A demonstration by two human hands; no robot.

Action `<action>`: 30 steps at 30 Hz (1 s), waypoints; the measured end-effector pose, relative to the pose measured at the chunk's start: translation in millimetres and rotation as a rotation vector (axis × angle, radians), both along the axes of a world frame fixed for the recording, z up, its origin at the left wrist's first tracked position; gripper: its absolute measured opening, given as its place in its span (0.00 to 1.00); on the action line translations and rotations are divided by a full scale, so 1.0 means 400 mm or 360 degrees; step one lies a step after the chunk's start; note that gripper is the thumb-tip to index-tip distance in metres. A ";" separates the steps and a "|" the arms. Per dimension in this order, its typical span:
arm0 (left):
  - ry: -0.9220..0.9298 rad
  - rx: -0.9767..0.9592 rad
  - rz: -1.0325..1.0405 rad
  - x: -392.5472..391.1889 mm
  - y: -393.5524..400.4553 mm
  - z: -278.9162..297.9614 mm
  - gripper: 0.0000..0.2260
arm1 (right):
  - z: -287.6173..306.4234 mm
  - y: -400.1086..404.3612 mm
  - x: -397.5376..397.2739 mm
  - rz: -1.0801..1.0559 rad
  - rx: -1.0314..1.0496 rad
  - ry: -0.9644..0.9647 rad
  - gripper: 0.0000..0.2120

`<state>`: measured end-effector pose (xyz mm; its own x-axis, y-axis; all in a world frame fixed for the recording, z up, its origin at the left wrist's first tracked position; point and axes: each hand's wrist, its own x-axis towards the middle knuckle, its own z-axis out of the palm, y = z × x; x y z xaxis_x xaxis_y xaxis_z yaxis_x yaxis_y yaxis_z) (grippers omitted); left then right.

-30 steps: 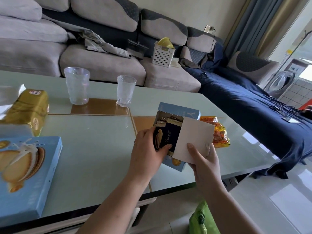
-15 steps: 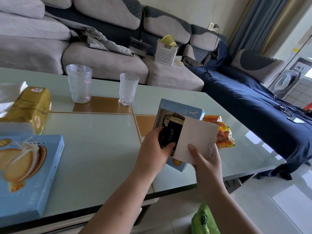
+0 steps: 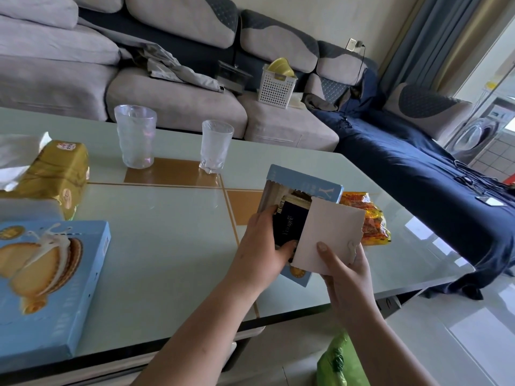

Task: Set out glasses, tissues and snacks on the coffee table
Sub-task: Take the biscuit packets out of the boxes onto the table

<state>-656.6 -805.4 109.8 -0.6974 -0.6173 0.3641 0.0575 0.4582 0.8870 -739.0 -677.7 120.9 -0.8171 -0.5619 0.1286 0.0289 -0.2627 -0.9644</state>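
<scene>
Hands at lower centre are working: left hand [image 3: 260, 246] is pinching a light, slippery dark snack packet [image 3: 288, 227] by its edges while right hand [image 3: 344, 267] is gripping the stiff cardboard box's flap [image 3: 328, 235].

Worktop [image 3: 167, 246] centre is bare glass, open approach from the near edge. Obstacles: 2 glasses [image 3: 135, 136] [image 3: 215, 146] at the far side, tissue pack [image 3: 55, 174] and flat biscuit box [image 3: 50, 282] on the left, open blue box [image 3: 303, 185] and orange snack bag [image 3: 367, 221] on the right.

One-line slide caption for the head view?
Left hand pulls a dark packet from the opened blue box.
</scene>
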 end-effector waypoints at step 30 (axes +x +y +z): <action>0.0352 0.0859 0.0018 0.066 -0.073 0.065 0.22 | 0.030 0.007 -0.015 0.0089 0.0041 -0.0250 0.24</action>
